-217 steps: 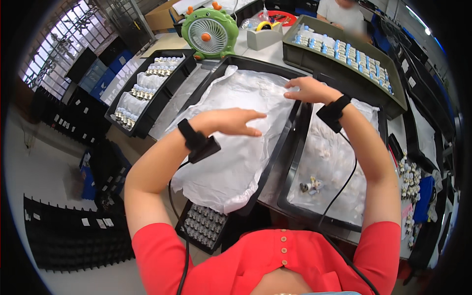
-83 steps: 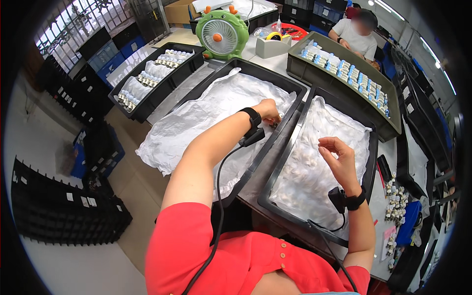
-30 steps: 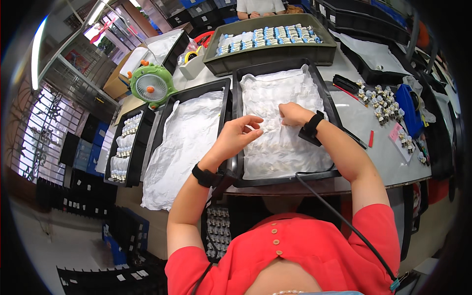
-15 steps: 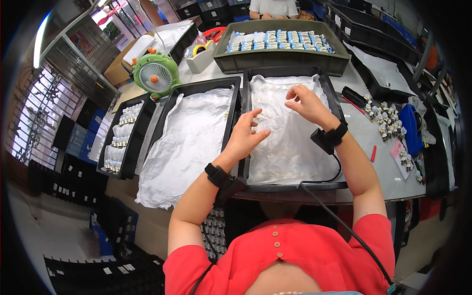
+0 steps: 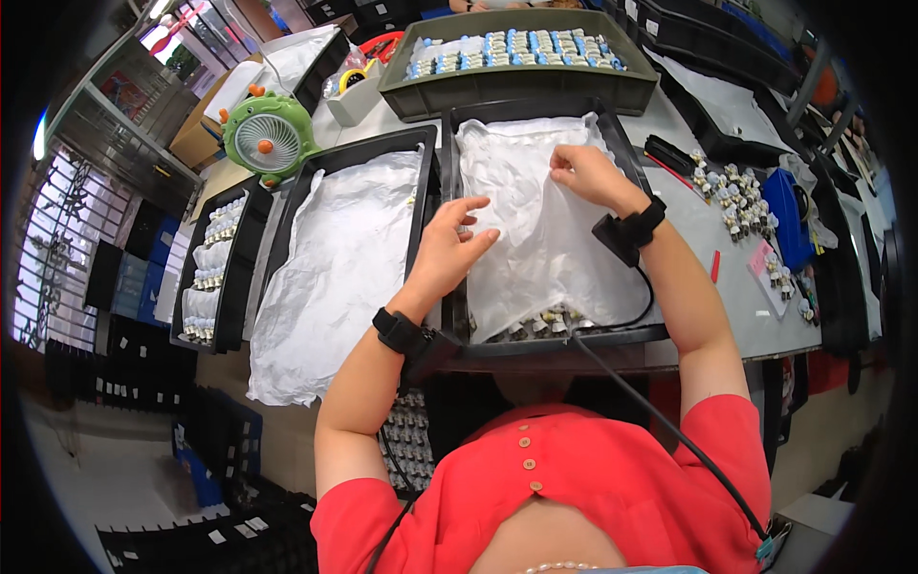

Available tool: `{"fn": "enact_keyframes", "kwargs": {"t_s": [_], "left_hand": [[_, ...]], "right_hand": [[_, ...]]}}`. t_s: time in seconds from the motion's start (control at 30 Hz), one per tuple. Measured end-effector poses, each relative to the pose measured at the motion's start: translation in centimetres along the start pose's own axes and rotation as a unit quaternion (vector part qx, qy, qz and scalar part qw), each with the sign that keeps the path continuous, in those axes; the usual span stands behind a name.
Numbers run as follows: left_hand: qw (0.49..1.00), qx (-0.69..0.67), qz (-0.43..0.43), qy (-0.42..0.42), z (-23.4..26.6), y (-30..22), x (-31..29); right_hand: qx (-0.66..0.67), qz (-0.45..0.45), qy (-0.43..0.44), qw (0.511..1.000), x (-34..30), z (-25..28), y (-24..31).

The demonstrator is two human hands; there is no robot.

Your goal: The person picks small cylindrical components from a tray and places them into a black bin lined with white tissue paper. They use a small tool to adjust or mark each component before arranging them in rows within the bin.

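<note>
A thin white liner sheet [image 5: 535, 244] lies over the black tray [image 5: 459, 335] in front of me. My right hand [image 5: 588, 177] pinches the sheet near the tray's far right part, and a raised fold runs toward its fingertips. My left hand [image 5: 454, 244] hovers over the tray's left side, thumb and fingers apart with nothing seen between them. Along the near edge of the tray, small white parts with metal ends [image 5: 540, 323] show from under the sheet. Both wrists carry black strapped devices.
A second black tray with a white sheet [image 5: 335, 239] stands at left, beside a narrow tray of parts [image 5: 215, 253] and a green fan [image 5: 268, 134]. An olive bin of blue-and-white parts [image 5: 516, 53] sits beyond. Loose parts [image 5: 732, 196] lie at right. A cable [image 5: 636, 392] hangs across the tray's near edge.
The right fingers have closed on the sheet, which has lifted into folds. Its near edge has drawn back, uncovering parts below. The whole view has shifted slightly.
</note>
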State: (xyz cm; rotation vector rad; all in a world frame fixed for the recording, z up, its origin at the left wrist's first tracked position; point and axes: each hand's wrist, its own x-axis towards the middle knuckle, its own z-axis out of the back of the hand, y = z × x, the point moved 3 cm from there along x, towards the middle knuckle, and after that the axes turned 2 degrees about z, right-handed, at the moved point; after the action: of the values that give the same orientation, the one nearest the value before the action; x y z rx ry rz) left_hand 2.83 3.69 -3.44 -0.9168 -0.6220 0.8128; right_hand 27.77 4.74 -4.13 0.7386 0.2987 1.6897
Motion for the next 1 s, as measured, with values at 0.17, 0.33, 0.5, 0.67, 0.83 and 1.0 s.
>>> {"fn": "enact_keyframes", "kwargs": {"t_s": [0.17, 0.33, 0.5, 0.67, 0.83, 1.0], "left_hand": [[0.998, -0.046, 0.011, -0.028, -0.2, 0.4, 0.2], [0.994, -0.099, 0.040, -0.011, 0.1, -0.7, -0.4], [0.997, -0.052, -0.047, 0.014, 0.0, -0.3, -0.2], [0.946, -0.321, -0.033, 0.010, 1.2, -0.8, -0.5], [0.917, -0.386, -0.057, 0.079, 0.0, -3.2, -1.5], [0.934, -0.351, -0.044, 0.038, 1.4, -2.5, -1.3]], "right_hand": [[0.009, 0.010, -0.062, 0.998, -0.3, 2.0, 2.3], [0.107, 0.123, -0.019, 0.986, -0.9, 1.3, 7.2], [0.246, 0.228, 0.125, 0.934, -3.2, 0.1, 12.9], [0.065, 0.232, -0.055, 0.969, -3.4, 2.1, 11.9], [0.191, 0.160, 0.208, 0.946, -3.3, 2.8, 8.9], [0.347, 0.039, -0.044, 0.936, -2.0, 14.0, -0.2]]}}
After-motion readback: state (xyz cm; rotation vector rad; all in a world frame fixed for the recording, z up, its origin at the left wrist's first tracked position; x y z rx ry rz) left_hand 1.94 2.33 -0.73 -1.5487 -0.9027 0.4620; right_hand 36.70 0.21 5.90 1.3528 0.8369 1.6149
